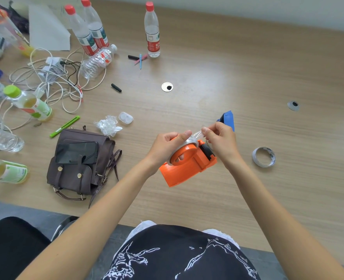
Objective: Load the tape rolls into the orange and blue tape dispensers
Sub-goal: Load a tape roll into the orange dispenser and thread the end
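Note:
The orange tape dispenser [185, 166] is lifted a little above the wooden table [248, 77], tilted. A clear tape roll [191, 140] sits on its round hub. My left hand [171, 145] grips the dispenser and roll, thumb on top of the roll. My right hand [220, 141] pinches the loose clear tape end [198, 134] just above the black cutter end. The blue tape dispenser [228, 119] stands behind my right hand, mostly hidden. A second tape roll [264, 157], grey-white, lies on the table to the right.
A brown backpack [80, 164] with a phone on it lies left of the dispenser. Crumpled plastic wrap [107, 125], a green pen [65, 126], tangled cables [51, 81] and several bottles [151, 31] fill the left and back. Two cable holes [167, 86] are in the tabletop.

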The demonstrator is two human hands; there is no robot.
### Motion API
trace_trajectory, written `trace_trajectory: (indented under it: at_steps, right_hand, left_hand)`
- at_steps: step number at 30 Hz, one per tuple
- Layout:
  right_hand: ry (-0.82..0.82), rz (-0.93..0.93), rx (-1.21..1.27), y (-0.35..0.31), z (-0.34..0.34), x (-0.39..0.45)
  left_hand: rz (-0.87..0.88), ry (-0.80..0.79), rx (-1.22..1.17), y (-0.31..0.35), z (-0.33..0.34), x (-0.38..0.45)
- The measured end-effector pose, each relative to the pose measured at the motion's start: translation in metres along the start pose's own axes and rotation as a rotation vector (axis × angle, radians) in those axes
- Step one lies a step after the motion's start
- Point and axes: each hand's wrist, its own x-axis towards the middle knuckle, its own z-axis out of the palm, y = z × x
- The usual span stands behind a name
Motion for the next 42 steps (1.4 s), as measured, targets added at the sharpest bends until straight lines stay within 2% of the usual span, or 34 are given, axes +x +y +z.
trace_trajectory:
  at_steps: [10,20,23,32,39,42]
  right_hand:
    - [-0.023,0.044,-0.062,0.004,0.005,0.004]
    - [-0.193,0.353,0.12,0.011,0.006,0.012]
    - [-0.198,0.341,0.102,0.012,0.006,0.013]
    - [-0.224,0.224,0.25,0.005,-0.008,0.008]
    - [-0.236,0.203,0.218,-0.002,-0.009,0.006]
    - [-0.237,0.22,0.194,-0.003,-0.004,0.003]
  left_hand:
    - [0.006,0.035,-0.005,-0.003,-0.007,0.003]
    - [-0.002,0.049,0.021,-0.01,-0.017,0.007]
    - [-0.034,0.009,0.006,-0.012,-0.02,0.007]
    - [-0.169,-0.213,-0.003,-0.013,-0.033,0.007]
    - [-0.219,-0.215,0.029,-0.01,-0.03,0.009]
    - [-0.292,-0.274,0.034,-0.006,-0.033,0.009]
